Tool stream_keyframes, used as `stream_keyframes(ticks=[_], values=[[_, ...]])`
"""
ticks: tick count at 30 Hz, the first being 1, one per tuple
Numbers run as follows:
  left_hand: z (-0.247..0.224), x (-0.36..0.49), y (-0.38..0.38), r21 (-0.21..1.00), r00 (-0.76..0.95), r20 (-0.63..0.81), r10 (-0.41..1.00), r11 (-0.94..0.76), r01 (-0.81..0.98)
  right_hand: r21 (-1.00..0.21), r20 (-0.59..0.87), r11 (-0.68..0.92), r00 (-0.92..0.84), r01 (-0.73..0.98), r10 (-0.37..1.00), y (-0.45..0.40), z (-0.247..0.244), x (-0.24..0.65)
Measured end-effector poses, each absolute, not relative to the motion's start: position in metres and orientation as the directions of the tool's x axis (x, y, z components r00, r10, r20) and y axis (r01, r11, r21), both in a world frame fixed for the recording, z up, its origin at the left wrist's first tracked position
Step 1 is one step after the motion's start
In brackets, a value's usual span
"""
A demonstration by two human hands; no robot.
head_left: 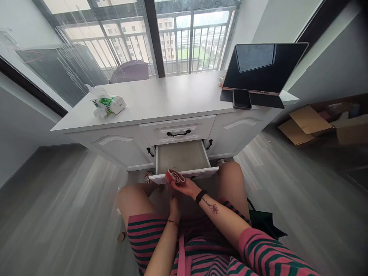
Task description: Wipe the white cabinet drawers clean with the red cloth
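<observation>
A small rolled or folded red cloth with a pale edge is held up in front of the pulled-out drawer. My right hand, with a black band at its wrist, is closed around the cloth's right side. Just below the roll is my left hand; it is blurred and its fingers are partly hidden, so I cannot see whether it grips the cloth. Inside the drawer, the pale bottom shows. Both hands are above my lap, close to the drawer's front panel.
A white cabinet stands ahead, with a closed upper drawer. On its top are a tissue pack, a tablet and a phone. An open cardboard box sits at right; a dark green bag lies beside my leg.
</observation>
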State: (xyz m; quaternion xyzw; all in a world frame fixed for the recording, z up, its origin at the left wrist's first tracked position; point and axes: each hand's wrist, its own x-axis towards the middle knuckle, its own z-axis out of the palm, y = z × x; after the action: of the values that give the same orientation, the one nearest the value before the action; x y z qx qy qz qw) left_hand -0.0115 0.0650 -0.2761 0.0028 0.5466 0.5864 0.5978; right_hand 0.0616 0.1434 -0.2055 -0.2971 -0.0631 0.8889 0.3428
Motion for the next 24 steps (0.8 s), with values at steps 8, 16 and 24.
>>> stream_keyframes(ticks=[8,16,24], values=[[-0.26,0.001,0.121,0.539,-0.141,-0.705,0.695,0.395,-0.744,-0.415,-0.565,-0.663,-0.396,-0.623,0.724,0.15,-0.194,0.161],[-0.258,0.004,0.134,0.578,-0.216,-0.702,0.679,0.367,-0.728,-0.476,-0.619,-0.599,-0.239,-0.644,0.748,0.165,-0.189,0.242],[-0.256,-0.003,0.19,0.608,-0.259,-0.701,0.664,0.365,-0.705,-0.592,-0.626,-0.543,-0.085,-0.595,0.775,0.177,-0.193,0.237]])
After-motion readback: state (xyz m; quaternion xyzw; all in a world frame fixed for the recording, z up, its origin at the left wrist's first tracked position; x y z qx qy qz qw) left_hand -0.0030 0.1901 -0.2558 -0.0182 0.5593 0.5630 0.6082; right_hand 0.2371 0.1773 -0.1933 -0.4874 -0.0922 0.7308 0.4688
